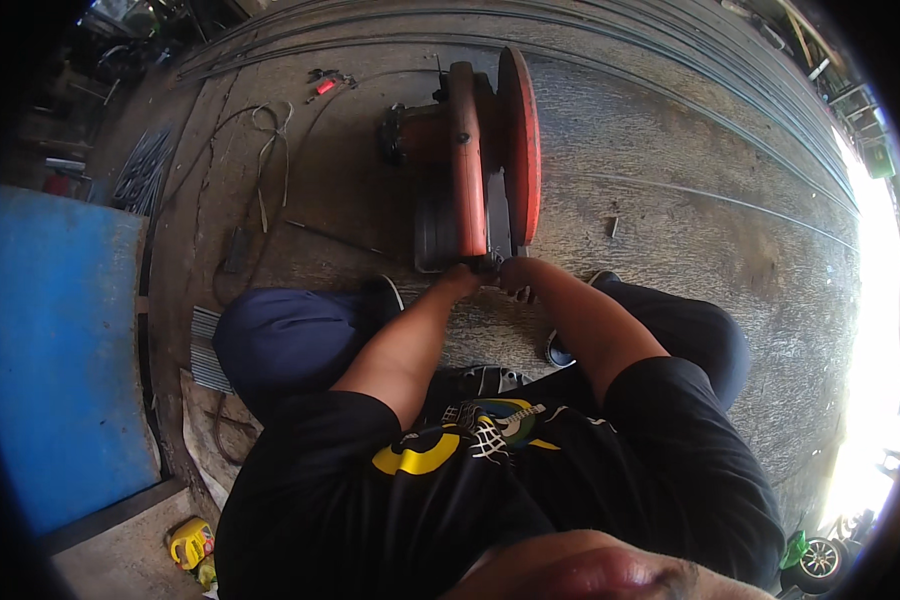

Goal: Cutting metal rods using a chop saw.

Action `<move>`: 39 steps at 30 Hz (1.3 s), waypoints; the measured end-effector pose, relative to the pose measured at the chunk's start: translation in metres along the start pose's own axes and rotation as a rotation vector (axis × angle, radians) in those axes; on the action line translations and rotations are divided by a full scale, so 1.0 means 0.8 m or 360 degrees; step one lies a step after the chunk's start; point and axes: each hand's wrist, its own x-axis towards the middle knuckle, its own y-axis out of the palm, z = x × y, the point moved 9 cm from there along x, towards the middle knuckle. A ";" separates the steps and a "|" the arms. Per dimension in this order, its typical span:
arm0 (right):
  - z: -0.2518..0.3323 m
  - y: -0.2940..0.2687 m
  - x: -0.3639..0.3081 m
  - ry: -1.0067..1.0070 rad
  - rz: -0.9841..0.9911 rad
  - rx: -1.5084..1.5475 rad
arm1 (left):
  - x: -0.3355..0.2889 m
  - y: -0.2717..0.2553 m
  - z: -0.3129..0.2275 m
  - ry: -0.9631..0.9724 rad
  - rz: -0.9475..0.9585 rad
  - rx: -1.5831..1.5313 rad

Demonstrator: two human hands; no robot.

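"What are your hands on?"

"My left hand [462, 280] and right hand [517, 275] are close together at the near end of the red cutting machine [467, 160]. The right one looks curled there. They're small and partly hidden, so I can't tell how far either is closed, or which part each has hold of."

"And the machine itself?"

"On the worn floor [670, 300], straight ahead of me, with its big red disc [526, 150] on the right side. My dark shoes [560, 349] are near its close end, one to each side."

"Anything around it?"

"A thin dark rod [332, 238] lies to its left, a small metal piece [613, 226] to its right. Farther off there's a red-handled tool [325, 87], then long metal bars [670, 93] curving across the far side. A blue panel [60, 350] is well over to my left."
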 end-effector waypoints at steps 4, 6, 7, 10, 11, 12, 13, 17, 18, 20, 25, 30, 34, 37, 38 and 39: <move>0.021 0.034 0.006 -0.0512 0.0164 -0.0744 | -0.012 -0.012 -0.006 0.0119 -0.0202 -0.0152; 0.017 0.034 0.028 -0.0437 0.0098 -0.0562 | -0.010 -0.007 -0.016 0.0289 -0.0161 -0.0236; 0.012 0.025 0.041 -0.0313 -0.0093 -0.0607 | -0.009 -0.004 -0.025 0.0427 -0.0096 -0.0293; -0.001 0.008 0.061 -0.0188 -0.0442 -0.0576 | -0.004 -0.013 -0.025 0.0418 -0.0177 -0.0190; -0.005 -0.003 0.061 -0.0145 -0.0634 -0.0514 | -0.003 -0.011 -0.022 0.0350 -0.0114 -0.0174; -0.005 0.002 0.063 -0.0176 -0.0608 -0.0498 | -0.004 -0.011 -0.027 0.0371 -0.0062 -0.0241; -0.012 -0.002 0.062 -0.0079 -0.0664 -0.0335 | -0.005 -0.008 -0.028 0.0319 0.0006 -0.0285; -0.013 -0.009 0.042 -0.0006 -0.0794 -0.0265 | -0.012 -0.004 -0.031 0.0186 0.0088 -0.0134; -0.011 -0.009 0.037 0.0003 -0.0780 -0.0263 | -0.013 0.001 -0.028 0.0153 0.0132 -0.0117; -0.007 -0.017 0.024 0.0012 -0.0852 -0.0279 | -0.009 -0.007 -0.020 0.0142 -0.0100 0.0042; 0.002 -0.018 0.011 -0.0079 -0.0768 -0.0341 | 0.005 0.001 -0.003 0.0230 -0.0302 0.0039; -0.005 -0.014 0.017 -0.0074 -0.0735 -0.0319 | -0.002 0.004 -0.004 0.0146 -0.0194 0.0090; -0.013 -0.007 0.026 -0.0107 -0.0757 -0.0070 | 0.009 0.012 0.012 -0.0034 -0.0164 0.0077; -0.024 -0.007 0.040 -0.0109 -0.0822 0.0006 | 0.026 0.019 0.020 0.0097 -0.0317 -0.0006; -0.025 -0.008 0.045 -0.0140 -0.0859 0.0006 | 0.032 0.022 0.030 0.0036 -0.0337 -0.0012; -0.028 -0.009 0.053 -0.0133 -0.0851 0.0002 | 0.035 0.024 0.033 0.0032 -0.0365 0.0022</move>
